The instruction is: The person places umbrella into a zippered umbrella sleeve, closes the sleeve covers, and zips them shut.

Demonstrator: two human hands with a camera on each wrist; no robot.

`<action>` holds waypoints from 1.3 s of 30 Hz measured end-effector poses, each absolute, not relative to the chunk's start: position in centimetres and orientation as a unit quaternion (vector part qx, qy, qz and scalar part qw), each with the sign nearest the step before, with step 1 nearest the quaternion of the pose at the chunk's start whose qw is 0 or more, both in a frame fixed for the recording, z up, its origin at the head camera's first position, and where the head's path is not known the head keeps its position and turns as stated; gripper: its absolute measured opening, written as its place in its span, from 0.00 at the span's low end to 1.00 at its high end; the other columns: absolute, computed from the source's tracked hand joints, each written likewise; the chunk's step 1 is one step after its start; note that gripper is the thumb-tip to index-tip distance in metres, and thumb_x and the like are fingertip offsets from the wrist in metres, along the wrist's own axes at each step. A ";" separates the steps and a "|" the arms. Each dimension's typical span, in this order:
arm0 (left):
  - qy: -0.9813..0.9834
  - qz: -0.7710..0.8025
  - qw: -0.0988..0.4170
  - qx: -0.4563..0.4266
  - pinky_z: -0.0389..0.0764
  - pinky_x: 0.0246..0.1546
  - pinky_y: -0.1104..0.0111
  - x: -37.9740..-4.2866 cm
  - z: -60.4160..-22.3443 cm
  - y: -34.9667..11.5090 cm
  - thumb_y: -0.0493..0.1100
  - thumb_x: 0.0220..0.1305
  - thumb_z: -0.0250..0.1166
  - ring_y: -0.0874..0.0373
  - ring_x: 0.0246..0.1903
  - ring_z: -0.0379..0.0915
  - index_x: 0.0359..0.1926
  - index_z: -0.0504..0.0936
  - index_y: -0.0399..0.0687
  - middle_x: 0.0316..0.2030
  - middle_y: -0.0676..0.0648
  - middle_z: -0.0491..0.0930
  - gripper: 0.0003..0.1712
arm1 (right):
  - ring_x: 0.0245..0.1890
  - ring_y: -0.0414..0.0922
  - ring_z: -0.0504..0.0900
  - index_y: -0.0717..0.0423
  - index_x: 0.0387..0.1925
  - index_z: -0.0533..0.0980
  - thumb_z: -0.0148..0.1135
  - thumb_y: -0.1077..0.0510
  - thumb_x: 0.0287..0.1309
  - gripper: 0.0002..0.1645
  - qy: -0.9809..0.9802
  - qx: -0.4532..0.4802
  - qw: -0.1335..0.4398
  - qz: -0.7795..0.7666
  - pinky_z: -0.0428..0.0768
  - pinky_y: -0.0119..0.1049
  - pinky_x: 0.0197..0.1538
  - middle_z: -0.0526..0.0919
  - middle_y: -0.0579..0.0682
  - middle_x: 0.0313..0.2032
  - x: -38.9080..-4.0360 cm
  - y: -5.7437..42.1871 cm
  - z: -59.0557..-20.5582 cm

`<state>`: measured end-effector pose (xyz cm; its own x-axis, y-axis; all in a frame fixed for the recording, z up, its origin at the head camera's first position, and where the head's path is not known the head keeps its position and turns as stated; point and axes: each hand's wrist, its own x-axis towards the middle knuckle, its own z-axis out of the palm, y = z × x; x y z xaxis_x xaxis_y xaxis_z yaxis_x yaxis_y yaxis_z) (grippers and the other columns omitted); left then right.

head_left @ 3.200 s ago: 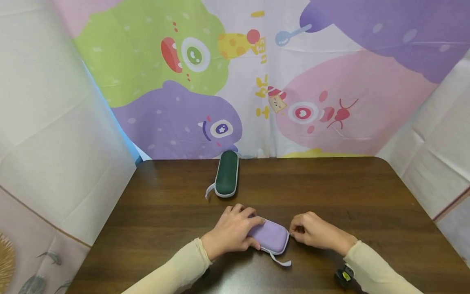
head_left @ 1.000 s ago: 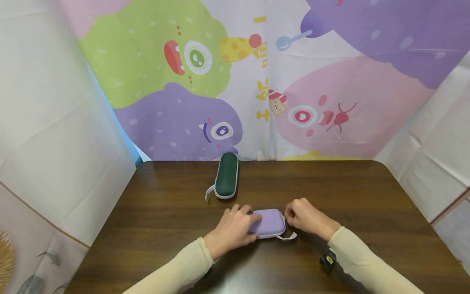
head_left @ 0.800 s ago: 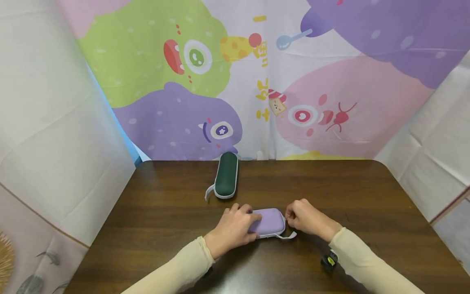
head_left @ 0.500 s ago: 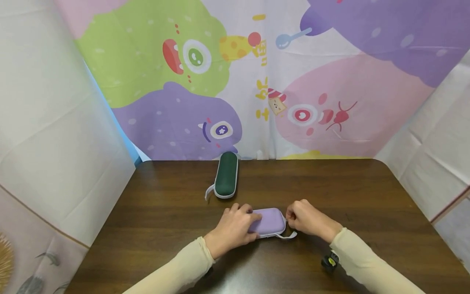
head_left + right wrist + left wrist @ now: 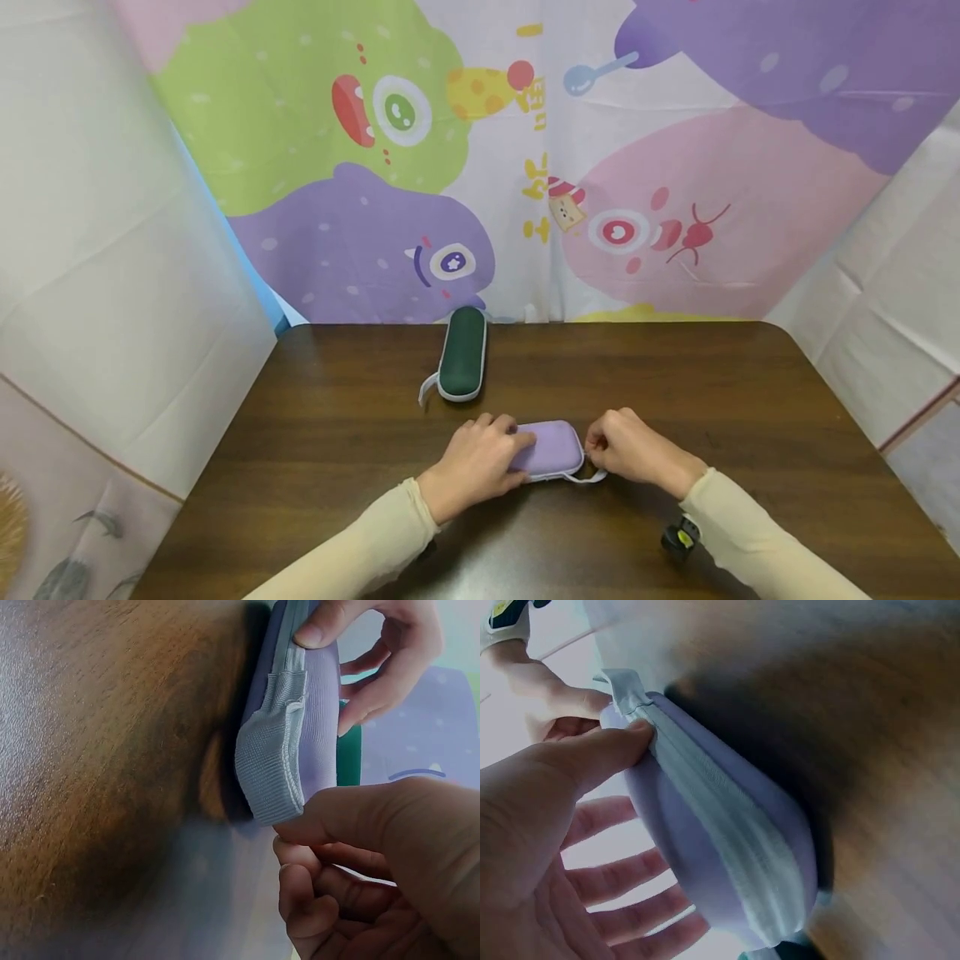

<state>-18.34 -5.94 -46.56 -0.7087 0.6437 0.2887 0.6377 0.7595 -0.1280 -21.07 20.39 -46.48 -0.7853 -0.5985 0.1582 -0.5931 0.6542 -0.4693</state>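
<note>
A lilac zippered hard case (image 5: 551, 450) lies on the brown table, its lid closed down. My left hand (image 5: 480, 462) grips its left part, thumb (image 5: 622, 746) along the pale zipper band and fingers over the other side. At the case's right end, my right hand (image 5: 633, 448) has curled fingers and pinches the zipper pull, which is mostly hidden between thumb and forefinger. A grey-white strap loop (image 5: 270, 765) sticks out from the case's near right corner, its tip by the right thumb. Farther back lies a dark green case (image 5: 463, 354) with a pale strap (image 5: 427, 387).
The wooden table (image 5: 675, 375) reaches back to a cartoon-printed cloth (image 5: 540, 275). Pale cloth walls (image 5: 127, 250) stand at both sides. A black wrist device (image 5: 679, 537) hangs under the right forearm.
Since about three seconds ago, the lilac case has turned, its right end swinging away from me. My right hand has moved back with it. Over the last second both hands hardly move.
</note>
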 end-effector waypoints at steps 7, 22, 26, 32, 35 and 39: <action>-0.889 0.037 0.187 -0.417 0.86 0.38 0.64 -18.1 -46.6 -6.2 0.61 0.57 0.77 0.54 0.46 0.83 0.55 0.84 0.64 0.52 0.50 0.83 0.26 | 0.21 0.29 0.68 0.53 0.20 0.83 0.66 0.71 0.50 0.12 0.912 -0.321 0.008 -0.257 0.70 0.26 0.27 0.78 0.36 0.19 -21.0 20.5 -46.8; -0.861 0.013 0.227 -0.456 0.85 0.38 0.58 -17.7 -47.6 -6.1 0.45 0.64 0.72 0.52 0.48 0.81 0.55 0.85 0.66 0.50 0.50 0.83 0.19 | 0.21 0.29 0.69 0.53 0.21 0.82 0.65 0.70 0.50 0.11 0.913 -0.316 0.016 -0.256 0.72 0.26 0.27 0.79 0.37 0.20 -20.5 20.7 -47.0; -0.863 0.000 0.221 -0.455 0.84 0.36 0.57 -17.7 -47.6 -6.1 0.43 0.63 0.71 0.51 0.46 0.80 0.55 0.85 0.65 0.50 0.49 0.83 0.19 | 0.21 0.29 0.69 0.53 0.21 0.82 0.64 0.71 0.51 0.11 0.911 -0.316 0.028 -0.262 0.72 0.26 0.26 0.78 0.38 0.21 -20.4 20.6 -46.8; -0.872 -0.008 0.194 -0.449 0.83 0.33 0.58 -17.7 -47.3 -5.9 0.42 0.63 0.71 0.49 0.47 0.80 0.56 0.85 0.66 0.51 0.47 0.82 0.21 | 0.21 0.29 0.69 0.53 0.21 0.82 0.64 0.71 0.51 0.12 0.912 -0.314 0.028 -0.261 0.72 0.25 0.26 0.78 0.37 0.20 -20.0 20.6 -46.8; -0.875 -0.015 0.186 -0.447 0.83 0.33 0.57 -17.7 -47.2 -5.8 0.42 0.63 0.72 0.49 0.46 0.80 0.56 0.86 0.65 0.51 0.47 0.82 0.21 | 0.20 0.29 0.70 0.53 0.21 0.82 0.64 0.71 0.51 0.12 0.910 -0.315 0.033 -0.268 0.72 0.26 0.26 0.78 0.37 0.20 -19.8 20.6 -46.8; -0.876 -0.023 0.184 -0.445 0.82 0.33 0.56 -17.6 -47.2 -5.8 0.41 0.62 0.72 0.49 0.46 0.80 0.55 0.86 0.64 0.50 0.46 0.82 0.21 | 0.21 0.29 0.69 0.54 0.21 0.82 0.64 0.72 0.51 0.12 0.906 -0.318 0.044 -0.276 0.72 0.26 0.26 0.77 0.37 0.20 -19.6 20.5 -46.8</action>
